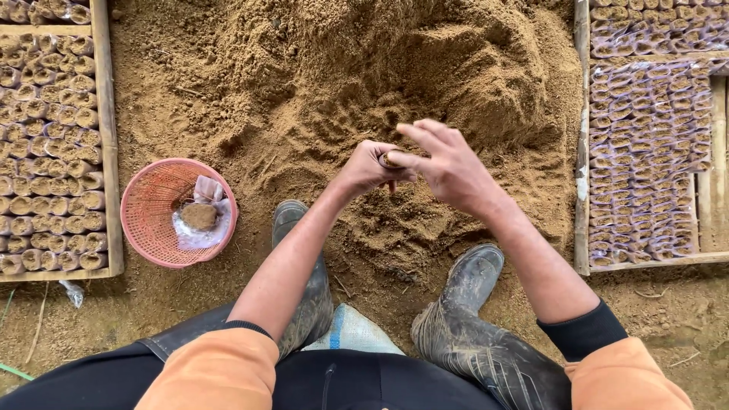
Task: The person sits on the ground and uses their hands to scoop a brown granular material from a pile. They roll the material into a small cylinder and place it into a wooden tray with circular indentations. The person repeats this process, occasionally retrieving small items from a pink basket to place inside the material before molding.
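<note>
At the centre of the frame a small soil-filled bag (390, 161) sits gripped in the closed left hand (367, 168), the right hand (448, 163) touching its top with fingers spread (over the soil heap (342, 68)), a pink basket (152, 220) lower left.

We look straight down from our head camera, close over our knees and the heaped brown soil (364, 83).

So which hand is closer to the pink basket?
The left hand. It is closed around a small filled tube above the soil, to the right of the pink basket. The right hand touches the tube's top from farther right, so it is farther away.
</note>
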